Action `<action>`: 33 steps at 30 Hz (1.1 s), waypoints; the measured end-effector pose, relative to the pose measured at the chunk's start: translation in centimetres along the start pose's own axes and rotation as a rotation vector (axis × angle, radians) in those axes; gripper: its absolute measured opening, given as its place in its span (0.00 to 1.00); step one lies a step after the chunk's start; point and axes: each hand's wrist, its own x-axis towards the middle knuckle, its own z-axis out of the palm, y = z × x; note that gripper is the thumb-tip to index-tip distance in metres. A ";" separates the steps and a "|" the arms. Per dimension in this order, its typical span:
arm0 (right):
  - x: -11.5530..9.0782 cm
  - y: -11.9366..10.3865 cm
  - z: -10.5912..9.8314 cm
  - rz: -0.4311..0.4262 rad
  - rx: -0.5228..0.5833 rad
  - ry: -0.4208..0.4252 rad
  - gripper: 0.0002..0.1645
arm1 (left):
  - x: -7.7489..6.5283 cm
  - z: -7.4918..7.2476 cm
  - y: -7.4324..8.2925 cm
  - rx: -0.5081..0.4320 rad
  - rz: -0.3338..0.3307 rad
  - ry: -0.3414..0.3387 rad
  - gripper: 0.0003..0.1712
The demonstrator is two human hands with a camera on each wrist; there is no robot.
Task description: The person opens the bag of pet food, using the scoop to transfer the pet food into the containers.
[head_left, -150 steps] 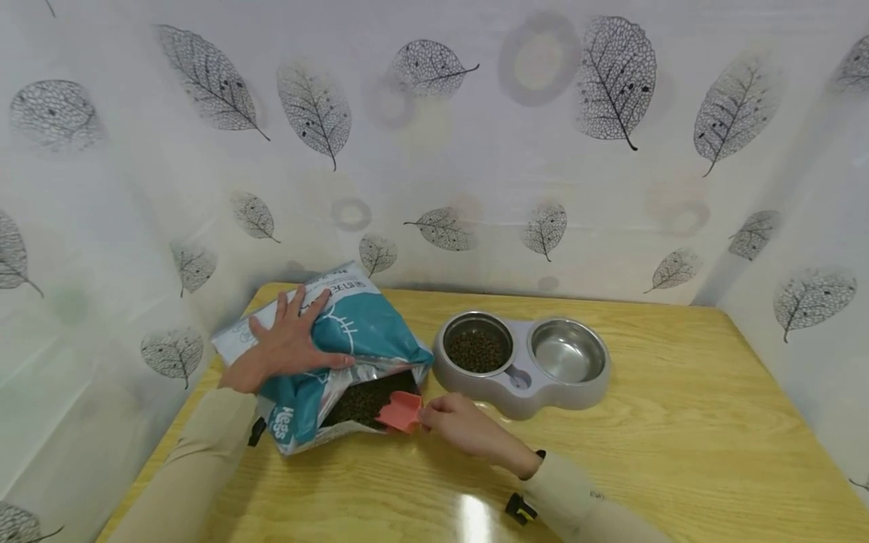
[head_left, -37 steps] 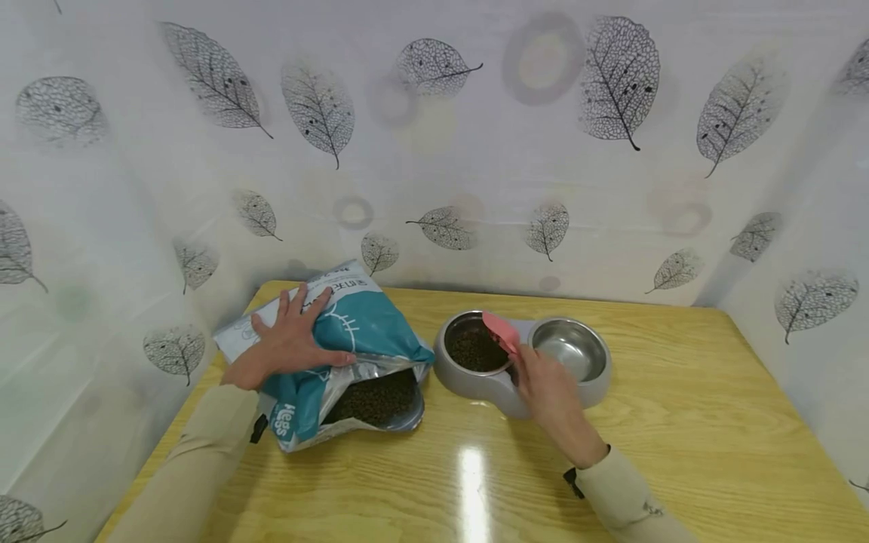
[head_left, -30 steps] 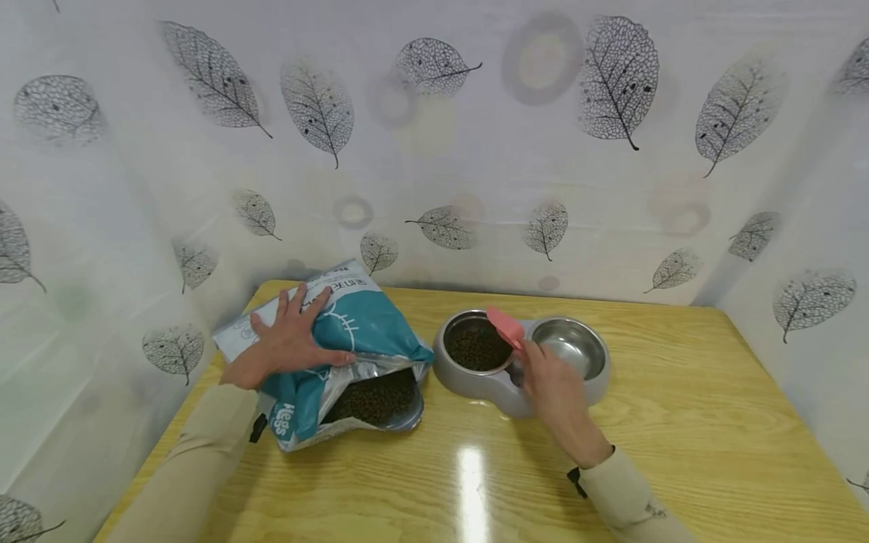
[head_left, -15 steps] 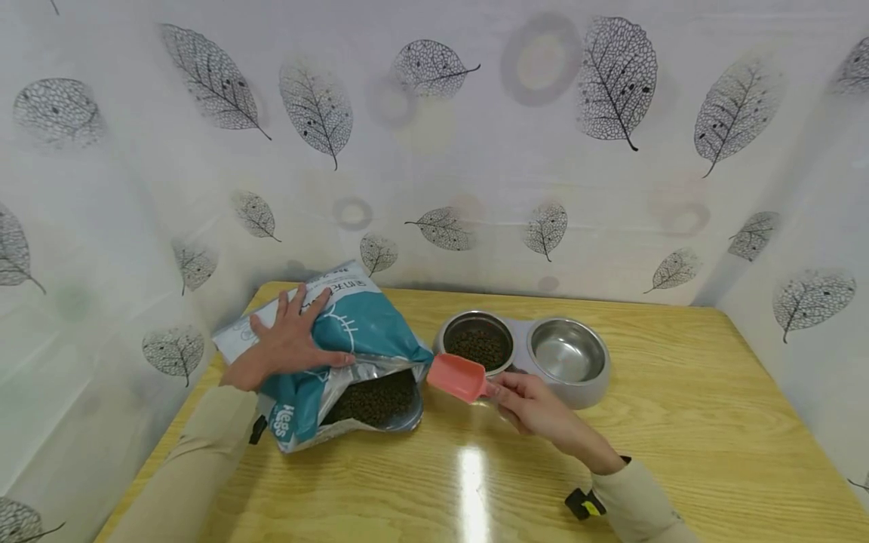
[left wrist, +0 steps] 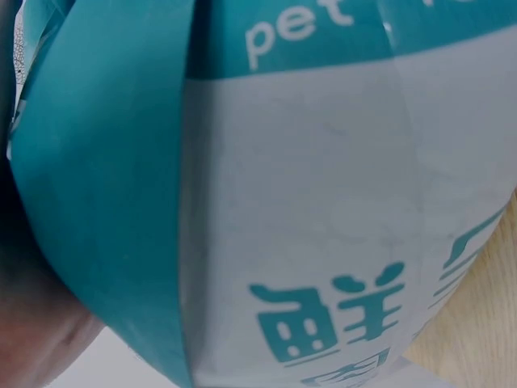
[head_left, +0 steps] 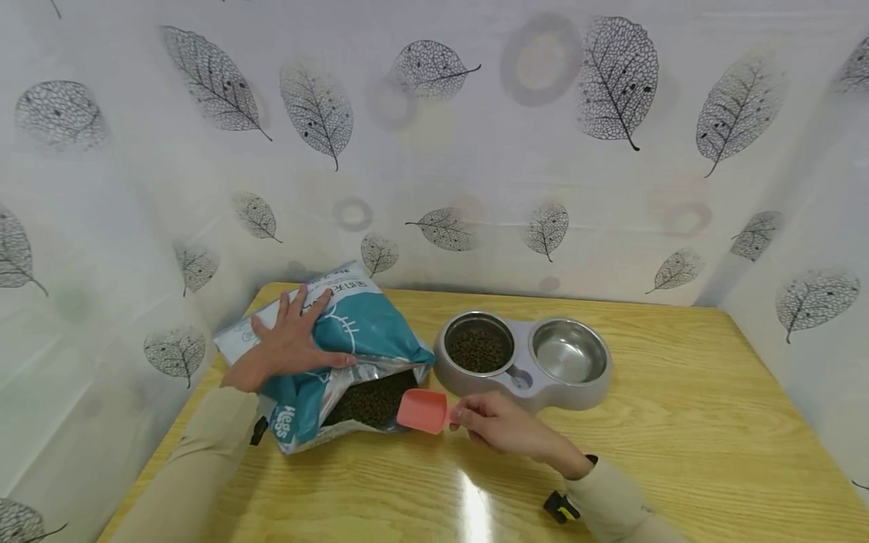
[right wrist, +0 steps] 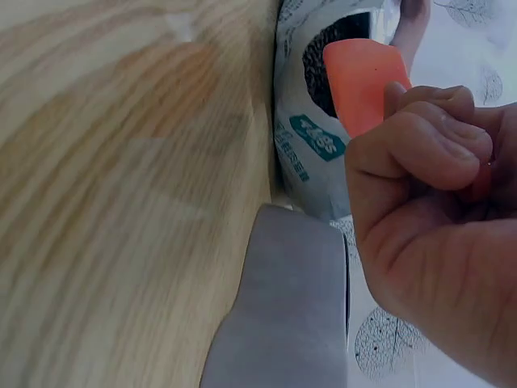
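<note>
A teal and white pet food bag lies on its side at the table's left, its mouth facing front right with brown kibble inside. Spread fingers of my left hand rest on top of it. In the left wrist view the printed bag fills most of the picture. My right hand grips the handle of a pink scoop, whose blade is at the bag's mouth. No kibble shows in the scoop. In the right wrist view, curled fingers hold the scoop.
Behind the right hand stands a grey double feeder. Kibble covers the bottom of its left steel bowl; the right steel bowl holds no kibble. The wooden table meets a leaf-patterned curtain at the back and sides.
The right hand has tilted the scoop over the left bowl, then brought it back left and down to the bag's mouth. The left hand and bag have stayed in place.
</note>
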 end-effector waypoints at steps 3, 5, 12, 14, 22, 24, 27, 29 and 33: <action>0.5 0.0 0.7 0.009 -0.025 0.002 0.22 | 0.0 0.1 0.0 0.002 0.000 0.000 0.75; 0.7 0.0 1.1 0.027 -0.042 0.004 0.22 | 0.0 0.1 -0.1 0.003 0.000 0.000 0.75; 1.1 -0.6 1.8 0.101 -0.003 -0.045 0.24 | 0.0 0.0 -0.1 -0.001 -0.002 0.003 0.75; 1.2 -0.9 1.8 0.127 0.050 -0.077 0.25 | 0.0 -0.1 0.0 -0.001 -0.003 0.002 0.75; 2.2 -1.5 2.6 0.246 0.346 -0.133 0.26 | 0.0 -0.1 0.0 -0.002 -0.005 -0.003 0.76; 2.4 -1.6 2.8 0.262 0.388 -0.127 0.25 | 0.0 -0.1 0.0 -0.004 -0.004 -0.004 0.76; 2.8 -1.6 3.3 0.271 0.414 -0.113 0.25 | 0.0 -0.2 -0.1 -0.005 -0.003 -0.005 0.75; 3.0 -1.5 3.6 0.276 0.411 -0.098 0.24 | 0.0 -0.2 0.0 -0.005 -0.003 -0.006 0.75; 3.5 -1.1 4.2 0.274 0.390 -0.068 0.24 | 0.0 -0.2 -0.1 -0.004 -0.003 -0.007 0.75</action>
